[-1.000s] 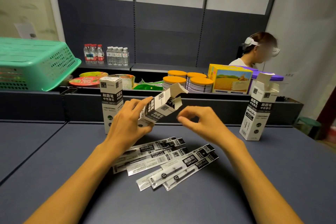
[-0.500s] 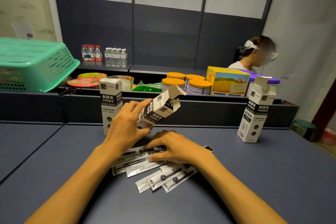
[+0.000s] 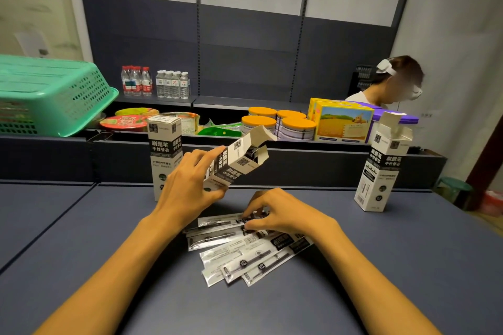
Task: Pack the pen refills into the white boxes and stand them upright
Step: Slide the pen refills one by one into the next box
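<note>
The left hand (image 3: 187, 190) grips a tilted white box (image 3: 236, 162) with black lettering, flaps open, above the refill packets (image 3: 245, 250). The right hand (image 3: 283, 215) pinches the top packet of that fanned, clear-sleeved pile. Beyond it, two boxes stand upright.

Dark blue table (image 3: 408, 266), slotted dark shelving (image 3: 245, 49) against a white wall (image 3: 449, 22).

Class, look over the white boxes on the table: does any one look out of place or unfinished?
Yes. The right-hand box stands with its top flap open, while the left standing box is closed. The left hand holds a third, tilted box, also open.
</note>
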`<state>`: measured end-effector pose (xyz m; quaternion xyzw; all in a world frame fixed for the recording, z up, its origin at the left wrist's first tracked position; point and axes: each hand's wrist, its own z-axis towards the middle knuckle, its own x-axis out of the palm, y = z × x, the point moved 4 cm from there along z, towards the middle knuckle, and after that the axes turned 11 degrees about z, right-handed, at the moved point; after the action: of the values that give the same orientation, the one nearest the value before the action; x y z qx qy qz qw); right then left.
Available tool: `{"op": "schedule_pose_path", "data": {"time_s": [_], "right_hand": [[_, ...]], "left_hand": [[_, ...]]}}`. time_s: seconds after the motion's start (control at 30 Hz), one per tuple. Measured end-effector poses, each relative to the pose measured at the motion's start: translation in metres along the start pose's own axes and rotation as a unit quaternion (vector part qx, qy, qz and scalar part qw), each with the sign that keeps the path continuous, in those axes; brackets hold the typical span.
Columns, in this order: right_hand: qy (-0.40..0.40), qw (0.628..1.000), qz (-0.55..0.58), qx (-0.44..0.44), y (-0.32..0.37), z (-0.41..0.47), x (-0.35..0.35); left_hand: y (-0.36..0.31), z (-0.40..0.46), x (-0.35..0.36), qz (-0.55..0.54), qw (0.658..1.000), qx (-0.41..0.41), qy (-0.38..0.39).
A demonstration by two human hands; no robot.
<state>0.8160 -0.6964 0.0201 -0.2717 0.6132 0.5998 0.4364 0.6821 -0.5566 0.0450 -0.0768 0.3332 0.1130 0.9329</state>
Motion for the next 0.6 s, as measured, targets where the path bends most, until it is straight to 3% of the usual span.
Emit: {"op": "schedule_pose_path", "data": {"time_s": [0.3,0.6], "right_hand": [[-0.021,0.998,-0.057,0.015,-0.0058,-0.0050,-0.0041],[-0.041,0.994,-0.099,-0.028,-0.0027,-0.0018,0.0021]], "left_hand": [[-0.0002,0.0000,0.0001,-0.003,1.000,-0.003,0.000],[-0.0003,0.0003,0.0003,-0.001,1.000,-0.002,0.000]]}}
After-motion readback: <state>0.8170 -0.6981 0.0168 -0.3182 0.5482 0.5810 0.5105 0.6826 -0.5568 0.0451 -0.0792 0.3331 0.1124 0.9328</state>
